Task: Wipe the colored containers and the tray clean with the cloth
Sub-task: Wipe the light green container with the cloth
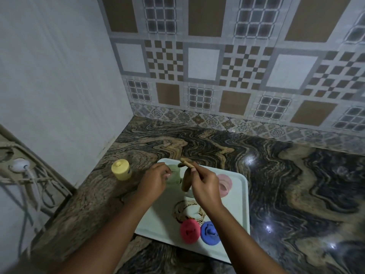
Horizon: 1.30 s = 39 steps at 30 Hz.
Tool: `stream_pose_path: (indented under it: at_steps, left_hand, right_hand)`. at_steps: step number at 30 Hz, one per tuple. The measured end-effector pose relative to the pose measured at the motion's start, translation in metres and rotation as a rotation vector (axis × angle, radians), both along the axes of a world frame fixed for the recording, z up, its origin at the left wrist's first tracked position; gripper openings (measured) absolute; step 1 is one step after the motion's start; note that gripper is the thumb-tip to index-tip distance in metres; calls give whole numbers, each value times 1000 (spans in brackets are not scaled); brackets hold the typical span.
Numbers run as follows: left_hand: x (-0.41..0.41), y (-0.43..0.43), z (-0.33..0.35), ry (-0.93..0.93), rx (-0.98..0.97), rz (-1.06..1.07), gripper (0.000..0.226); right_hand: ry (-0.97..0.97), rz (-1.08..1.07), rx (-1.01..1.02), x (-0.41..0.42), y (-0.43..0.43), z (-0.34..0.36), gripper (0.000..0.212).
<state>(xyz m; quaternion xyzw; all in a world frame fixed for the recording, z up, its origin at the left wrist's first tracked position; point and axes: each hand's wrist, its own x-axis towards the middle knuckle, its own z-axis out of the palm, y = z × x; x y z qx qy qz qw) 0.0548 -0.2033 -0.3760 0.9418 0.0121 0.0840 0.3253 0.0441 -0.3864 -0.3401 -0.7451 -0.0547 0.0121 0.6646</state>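
Observation:
A white tray (235, 210) lies on the marbled counter, with a brown smear (187, 211) near its middle. On it stand a red container (190, 231), a blue container (210, 232), a pale pink container (225, 184) and a pale green container (174, 173). A yellow container (121, 169) stands on the counter, left of the tray. My left hand (153, 181) touches the green container; whether it grips it is unclear. My right hand (204, 186) pinches a brownish cloth (186, 178) that hangs down over the tray.
The marbled counter (286, 184) runs to a tiled wall at the back and a plain wall on the left. A socket with a white plug and cables (19, 167) sits at the far left, below counter level.

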Motion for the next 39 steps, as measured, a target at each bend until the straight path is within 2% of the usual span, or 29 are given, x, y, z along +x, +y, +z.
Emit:
stream_pose_path:
  at_steps: [3,5,10,13,15,17,20,23,27,31,33,36,39]
  left_hand:
    - [-6,5,34,49,-114,23,17]
    - [-9,8,57,89,-193,24,12]
    - [-18,0,113,84,-429,65,10]
    - [-25,-3,129,56,-492,92,8]
    - [-28,-2,134,54,-539,69,13]
    - [-31,-1,137,88,-600,19,28]
    - [-35,0,141,144,-575,-74,50]
    - [-34,2,148,149,-614,-54,31]
    - [-29,5,161,128,-542,-13,13]
    - [-27,8,179,157,-512,-55,10]
    - [-26,8,186,178,-534,-69,14]
    - [-26,8,193,175,-526,-77,14]
    - [-25,6,194,137,-435,-76,9]
  right_hand:
    - [-46,-35,-6,5,-6,12,39]
    - [-79,-42,-13,5,-7,19,33]
    - [-199,75,-2,-4,-5,32,32]
    - [-212,113,34,-6,-6,37,32]
    - [-200,111,81,-6,-7,40,32]
    - [-177,102,137,-5,-8,41,36]
    - [-171,95,170,-1,-12,43,35]
    - [-167,120,193,1,-15,48,33]
    - [-212,212,180,-2,-17,50,37]
    - [-299,274,68,-6,-19,47,83]
    - [-330,242,50,-5,-18,44,91]
    - [-352,213,98,0,-18,40,87]
    - [-419,166,93,-1,-18,44,78]
